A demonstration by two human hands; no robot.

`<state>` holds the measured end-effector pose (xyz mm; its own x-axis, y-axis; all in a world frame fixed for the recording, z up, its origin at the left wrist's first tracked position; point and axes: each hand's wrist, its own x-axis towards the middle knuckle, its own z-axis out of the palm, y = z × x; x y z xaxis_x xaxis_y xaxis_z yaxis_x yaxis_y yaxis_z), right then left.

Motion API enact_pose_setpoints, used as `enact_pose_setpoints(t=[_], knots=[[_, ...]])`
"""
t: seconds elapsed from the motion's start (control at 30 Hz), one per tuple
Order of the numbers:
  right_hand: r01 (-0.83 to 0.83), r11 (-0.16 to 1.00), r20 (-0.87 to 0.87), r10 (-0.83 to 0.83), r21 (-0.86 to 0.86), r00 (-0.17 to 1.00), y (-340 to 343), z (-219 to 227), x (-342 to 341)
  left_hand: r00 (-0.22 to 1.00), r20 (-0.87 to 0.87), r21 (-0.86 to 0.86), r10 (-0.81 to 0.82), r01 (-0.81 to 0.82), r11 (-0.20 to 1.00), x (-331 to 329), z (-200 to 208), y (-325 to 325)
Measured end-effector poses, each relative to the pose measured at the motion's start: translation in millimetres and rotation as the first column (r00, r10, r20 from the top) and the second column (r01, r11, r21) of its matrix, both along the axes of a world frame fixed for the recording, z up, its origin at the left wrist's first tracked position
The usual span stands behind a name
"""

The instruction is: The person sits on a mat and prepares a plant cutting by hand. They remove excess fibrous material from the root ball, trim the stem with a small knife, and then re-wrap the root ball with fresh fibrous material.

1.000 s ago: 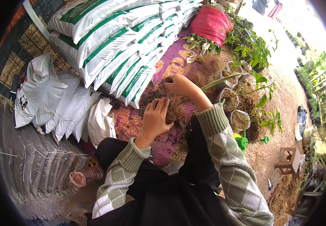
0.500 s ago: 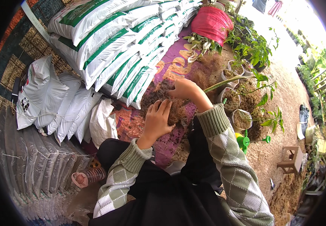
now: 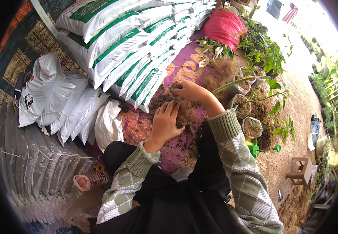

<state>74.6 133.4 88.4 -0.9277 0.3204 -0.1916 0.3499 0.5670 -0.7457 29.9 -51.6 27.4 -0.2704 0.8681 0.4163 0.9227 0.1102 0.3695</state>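
Observation:
A brown fibrous root clump [image 3: 186, 113] with dark soil sits between my hands, low over the purple printed sheet. My left hand [image 3: 165, 121] wraps its near left side, fingers over the top and thumb along the near edge. My right hand [image 3: 192, 93] reaches across the far side with curled fingers, their tips sunk in the dark fibres. A thick green stem [image 3: 233, 83] slants away to the right from behind my right wrist, toward leaves; whether it joins the clump is hidden.
White-and-green sacks [image 3: 114, 46] are piled at the far left, more white sacks [image 3: 69, 101] nearer. Potted seedlings [image 3: 251, 128] and a green sprayer part [image 3: 254, 148] stand right. Behind are a red sack [image 3: 224, 29], a brown stool [image 3: 300, 171] right, and a clear plastic bottle [image 3: 93, 181] left.
My right hand has shifted slightly left and nearer over the clump. My left hand stays on it. The whole view has tilted a little.

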Motion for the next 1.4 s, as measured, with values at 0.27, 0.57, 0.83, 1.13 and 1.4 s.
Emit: enact_pose_setpoints(t=[0.27, 0.57, 0.83, 1.13, 1.4], knots=[[-0.188, 0.941, -0.222, 0.127, -0.280, 0.967, -8, 1, -5, 0.986, 0.107, 0.024, 0.124, -0.128, 0.992, -7, 1, 0], [-0.404, 0.743, -0.558, 0.050, -0.533, 0.828, -30, 48, 46, 0.944, 0.236, 0.093, 0.232, -0.260, 0.961, -29, 7, 3], [-0.634, 0.487, -0.789, -0.231, -0.601, 0.570, 24, 32, 84, 0.857, 0.385, 0.235, 0.342, -0.449, 0.862, -62, 25, -8], [0.608, 0.779, -0.793, -0.465, -0.155, 0.394, 81, 30, 128, 0.742, 0.593, 0.344, 0.312, -0.584, 0.736, -92, 39, -18], [-0.455, 0.645, -0.779, -0.590, -0.614, 0.215, 153, 4, 164, 0.743, 0.623, 0.439, 0.245, -0.591, 0.677, -89, 44, -12]])
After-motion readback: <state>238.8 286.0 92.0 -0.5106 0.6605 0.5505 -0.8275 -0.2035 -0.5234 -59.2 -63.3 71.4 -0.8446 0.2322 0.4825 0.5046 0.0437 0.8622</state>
